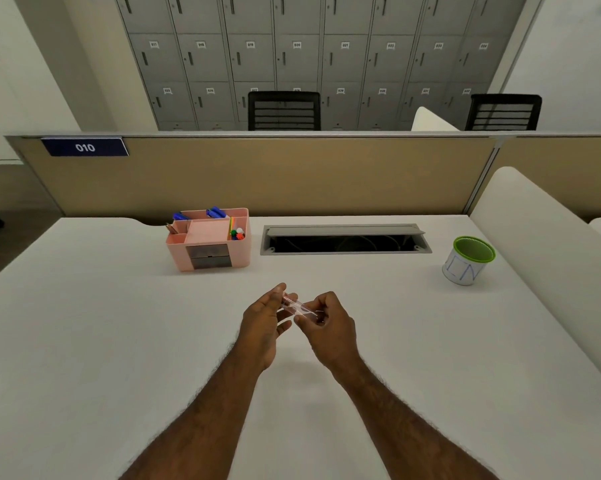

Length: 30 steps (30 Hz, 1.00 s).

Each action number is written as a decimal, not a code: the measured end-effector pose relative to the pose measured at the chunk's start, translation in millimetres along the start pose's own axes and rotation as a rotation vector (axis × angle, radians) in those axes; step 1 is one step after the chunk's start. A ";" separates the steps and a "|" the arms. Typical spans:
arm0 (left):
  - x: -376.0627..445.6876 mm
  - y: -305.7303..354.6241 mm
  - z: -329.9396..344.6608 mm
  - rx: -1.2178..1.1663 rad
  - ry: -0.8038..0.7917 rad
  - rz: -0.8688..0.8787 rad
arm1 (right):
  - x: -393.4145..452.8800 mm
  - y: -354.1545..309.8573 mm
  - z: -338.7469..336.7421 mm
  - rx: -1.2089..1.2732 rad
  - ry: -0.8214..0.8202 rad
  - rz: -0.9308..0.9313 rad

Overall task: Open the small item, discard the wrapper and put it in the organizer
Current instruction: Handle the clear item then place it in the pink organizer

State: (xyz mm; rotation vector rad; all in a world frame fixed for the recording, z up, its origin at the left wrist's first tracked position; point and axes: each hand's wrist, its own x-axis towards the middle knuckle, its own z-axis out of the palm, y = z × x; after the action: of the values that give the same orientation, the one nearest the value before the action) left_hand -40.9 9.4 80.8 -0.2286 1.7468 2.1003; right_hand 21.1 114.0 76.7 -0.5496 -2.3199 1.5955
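Observation:
A small item in a clear wrapper [296,307] is held above the middle of the white desk [84,341]. My left hand [262,323] pinches its left end and my right hand [326,323] grips its right end. The contents are too small to make out. A pink desk organizer [209,259] stands at the back left, with blue pens, coloured pins and a pad in its compartments and two grey drawers in front. A white cup with a green rim [467,261] stands at the back right.
An open grey cable tray [344,239] is set into the desk behind my hands. A tan partition [257,174] closes off the far edge. A white divider [541,244] runs along the right side. Black chairs and grey lockers lie beyond.

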 end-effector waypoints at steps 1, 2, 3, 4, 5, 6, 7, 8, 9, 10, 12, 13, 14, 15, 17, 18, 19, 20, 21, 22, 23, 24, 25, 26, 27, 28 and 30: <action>-0.6 0.0 -0.1 0.005 -0.007 0.001 | -0.7 -1.1 0.8 -0.004 0.008 -0.012; -1.1 0.1 0.3 0.004 -0.013 0.001 | -1.4 -1.7 1.4 -0.011 0.017 -0.022; -1.5 0.1 -0.1 0.000 -0.016 0.002 | -2.2 -2.0 2.0 -0.017 0.027 -0.036; -1.4 0.7 -0.5 -0.008 -0.018 0.005 | -2.7 -2.0 2.8 -0.024 0.037 -0.054; -1.2 1.6 -1.2 -0.015 -0.020 0.011 | -3.5 -1.9 3.8 -0.031 0.047 -0.078; -1.1 2.8 -1.9 -0.023 -0.023 0.019 | -4.6 -2.6 5.0 -0.040 0.056 -0.102; -1.0 4.3 -2.4 -0.033 -0.025 0.025 | -5.3 -3.4 6.4 -0.049 0.063 -0.121; -0.8 5.5 -2.4 -0.048 -0.029 0.030 | -5.9 -4.4 7.9 -0.055 0.069 -0.136; -0.8 6.7 -2.0 -0.063 -0.033 0.034 | -6.2 -5.6 9.3 -0.053 0.075 -0.142; -0.5 7.8 -1.9 -0.077 -0.038 0.039 | -6.2 -7.4 10.8 -0.039 0.081 -0.141; -0.4 9.5 -0.8 -0.094 -0.057 0.050 | -4.7 -9.1 13.5 -0.001 0.086 -0.117; -0.5 10.4 -0.9 -0.093 -0.064 0.056 | -4.0 -9.8 14.9 0.015 0.084 -0.102; -0.6 11.2 -0.7 -0.087 -0.070 0.061 | -3.9 -10.6 15.4 0.031 0.081 -0.087; -0.7 11.9 -0.9 -0.078 -0.073 0.066 | -3.7 -11.6 15.6 0.047 0.076 -0.073; -1.2 13.0 -1.5 -0.069 -0.073 0.072 | -3.5 -14.3 15.2 0.082 0.066 -0.046; -1.2 13.5 -1.7 -0.068 -0.069 0.072 | -3.0 -16.3 14.9 0.099 0.063 -0.027; -1.0 14.0 -1.7 -0.062 -0.060 0.072 | -2.4 -17.6 15.1 0.119 0.061 0.002; -0.5 14.8 -1.7 -0.044 -0.045 0.076 | -1.7 -19.2 15.8 0.148 0.057 0.040; 0.6 15.1 -1.5 -0.012 -0.023 0.079 | -1.0 -20.2 17.3 0.186 0.052 0.085; 2.0 15.7 -0.8 0.039 0.005 0.085 | -0.4 -21.1 18.8 0.228 0.048 0.131; 3.7 16.0 0.6 0.110 0.035 0.090 | 0.2 -20.9 20.8 0.267 0.044 0.179; 5.2 16.2 2.3 0.196 0.070 0.096 | 0.6 -21.0 22.2 0.301 0.037 0.219; 6.5 16.7 4.1 0.284 0.108 0.100 | 1.0 -21.1 23.8 0.321 0.031 0.244; 7.4 17.7 5.9 0.362 0.145 0.099 | 2.1 -21.4 25.5 0.318 0.027 0.248; 8.1 19.7 7.1 0.416 0.175 0.093 | 4.4 -21.7 27.5 0.288 0.025 0.230; 8.9 22.5 8.0 0.435 0.185 0.087 | 7.5 -22.1 29.6 0.243 0.024 0.200; 13.0 26.9 6.7 0.401 0.153 0.079 | 17.0 -24.3 34.4 0.149 0.009 0.137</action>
State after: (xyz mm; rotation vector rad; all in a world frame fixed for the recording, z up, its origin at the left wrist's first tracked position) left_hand -62.6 14.6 101.7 -0.2113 2.2542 1.7695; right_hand -12.4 85.3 87.4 -0.6915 -2.1748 1.8057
